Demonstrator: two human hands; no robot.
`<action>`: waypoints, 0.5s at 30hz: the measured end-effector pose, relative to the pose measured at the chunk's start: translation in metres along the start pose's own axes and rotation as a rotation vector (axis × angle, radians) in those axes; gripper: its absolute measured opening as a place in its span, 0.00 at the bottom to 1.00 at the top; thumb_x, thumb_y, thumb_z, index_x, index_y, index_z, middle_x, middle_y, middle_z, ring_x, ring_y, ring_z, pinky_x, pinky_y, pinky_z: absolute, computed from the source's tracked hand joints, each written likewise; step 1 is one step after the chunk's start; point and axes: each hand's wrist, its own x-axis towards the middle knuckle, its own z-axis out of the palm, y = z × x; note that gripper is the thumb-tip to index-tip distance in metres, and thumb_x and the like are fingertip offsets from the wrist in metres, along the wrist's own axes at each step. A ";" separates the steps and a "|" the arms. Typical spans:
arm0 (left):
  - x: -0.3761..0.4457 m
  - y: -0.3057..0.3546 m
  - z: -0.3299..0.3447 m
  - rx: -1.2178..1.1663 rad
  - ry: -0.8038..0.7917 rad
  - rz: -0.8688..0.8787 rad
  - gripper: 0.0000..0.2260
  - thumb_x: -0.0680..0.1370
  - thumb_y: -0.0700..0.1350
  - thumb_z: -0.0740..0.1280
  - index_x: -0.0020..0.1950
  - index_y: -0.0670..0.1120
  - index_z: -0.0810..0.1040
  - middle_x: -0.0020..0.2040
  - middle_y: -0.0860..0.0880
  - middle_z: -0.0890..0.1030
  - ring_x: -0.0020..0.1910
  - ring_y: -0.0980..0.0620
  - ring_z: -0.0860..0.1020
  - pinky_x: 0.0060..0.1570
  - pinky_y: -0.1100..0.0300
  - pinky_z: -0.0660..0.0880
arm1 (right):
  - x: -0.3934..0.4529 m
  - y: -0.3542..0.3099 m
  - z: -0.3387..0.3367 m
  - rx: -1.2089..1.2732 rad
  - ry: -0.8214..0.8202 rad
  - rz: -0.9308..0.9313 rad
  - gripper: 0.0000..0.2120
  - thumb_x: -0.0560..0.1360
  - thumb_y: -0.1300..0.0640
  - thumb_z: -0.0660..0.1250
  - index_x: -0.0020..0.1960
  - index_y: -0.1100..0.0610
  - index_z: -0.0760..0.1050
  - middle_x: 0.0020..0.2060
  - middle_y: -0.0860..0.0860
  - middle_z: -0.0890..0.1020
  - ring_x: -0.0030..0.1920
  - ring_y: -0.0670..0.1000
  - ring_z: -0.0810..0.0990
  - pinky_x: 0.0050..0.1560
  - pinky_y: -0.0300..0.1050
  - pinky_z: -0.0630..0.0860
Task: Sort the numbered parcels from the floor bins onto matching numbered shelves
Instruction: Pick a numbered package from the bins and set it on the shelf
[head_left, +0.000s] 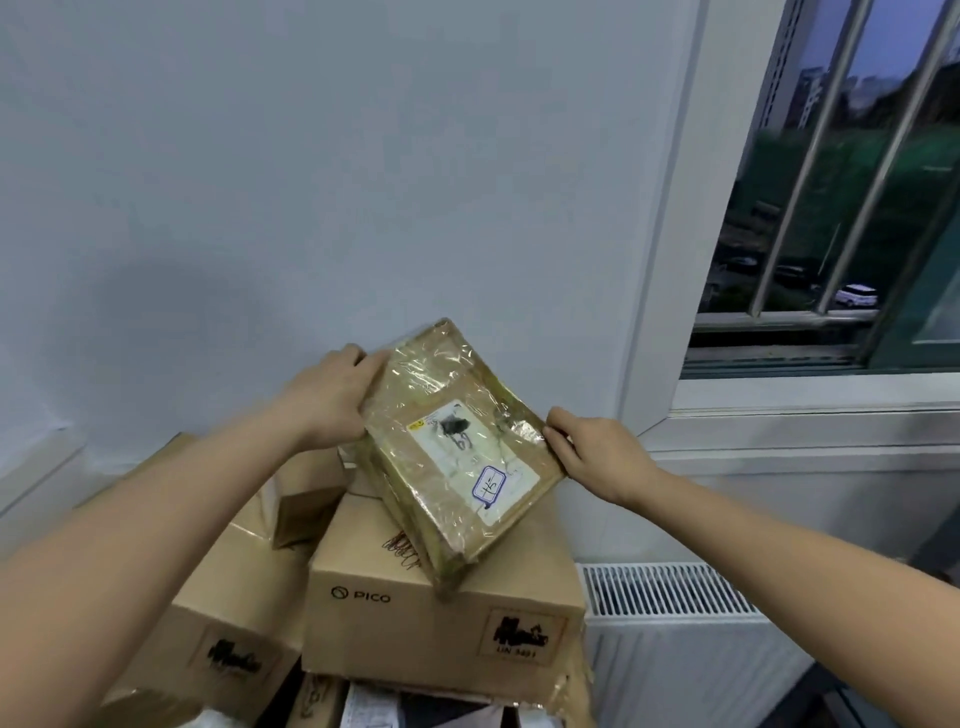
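Dim cool dusk light, soft blur, edge distortion

Storeroom: stacked cartons (441, 613), radiator (675, 623), barred window (841, 182)

A flat brown cardboard parcel (457, 452), wrapped in glossy clear tape with a white label and a blue-outlined handwritten number sticker, is tilted with its far end toward 11 o'clock and its near corner resting on a carton.
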 end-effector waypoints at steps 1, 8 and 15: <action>-0.001 0.000 -0.002 -0.033 0.029 -0.008 0.33 0.76 0.44 0.67 0.77 0.48 0.55 0.70 0.46 0.63 0.69 0.44 0.65 0.61 0.50 0.71 | -0.006 -0.005 0.001 0.024 0.020 0.020 0.11 0.83 0.51 0.53 0.50 0.57 0.68 0.38 0.57 0.80 0.41 0.63 0.77 0.40 0.51 0.70; -0.024 0.010 0.014 -0.519 0.119 -0.511 0.16 0.79 0.45 0.61 0.63 0.38 0.70 0.62 0.39 0.75 0.60 0.39 0.74 0.59 0.49 0.72 | -0.041 -0.041 0.036 0.164 0.019 0.123 0.10 0.83 0.51 0.50 0.47 0.55 0.62 0.35 0.53 0.75 0.38 0.62 0.75 0.36 0.49 0.65; -0.062 0.042 0.023 -1.069 -0.115 -0.454 0.22 0.79 0.66 0.53 0.66 0.54 0.70 0.60 0.50 0.77 0.58 0.47 0.77 0.60 0.53 0.72 | -0.053 -0.051 0.044 0.287 0.035 0.214 0.11 0.84 0.53 0.50 0.48 0.58 0.64 0.36 0.55 0.77 0.39 0.59 0.75 0.40 0.52 0.70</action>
